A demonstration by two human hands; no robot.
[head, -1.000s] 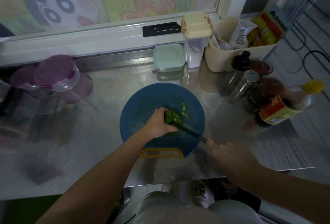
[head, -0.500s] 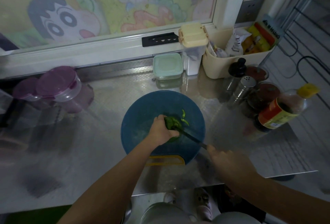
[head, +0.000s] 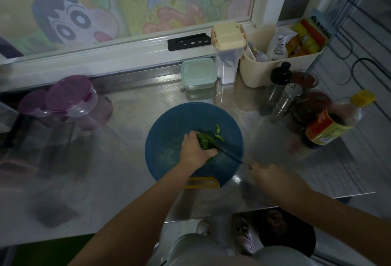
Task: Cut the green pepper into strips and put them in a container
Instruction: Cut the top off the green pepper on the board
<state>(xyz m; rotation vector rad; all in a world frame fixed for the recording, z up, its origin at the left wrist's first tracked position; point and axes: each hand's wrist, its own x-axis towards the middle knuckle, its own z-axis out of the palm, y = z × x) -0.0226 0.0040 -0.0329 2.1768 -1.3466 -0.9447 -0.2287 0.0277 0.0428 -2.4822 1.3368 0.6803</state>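
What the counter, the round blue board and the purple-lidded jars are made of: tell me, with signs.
Counter: apparently stainless steel, shiny; it reflects window light and the things on it. Blue board: probably plastic, matte, evenly coloured, with a yellow handle slot. Purple-lidded jars: see-through walls, likely plastic, with opaque lids; glass cannot be ruled out.
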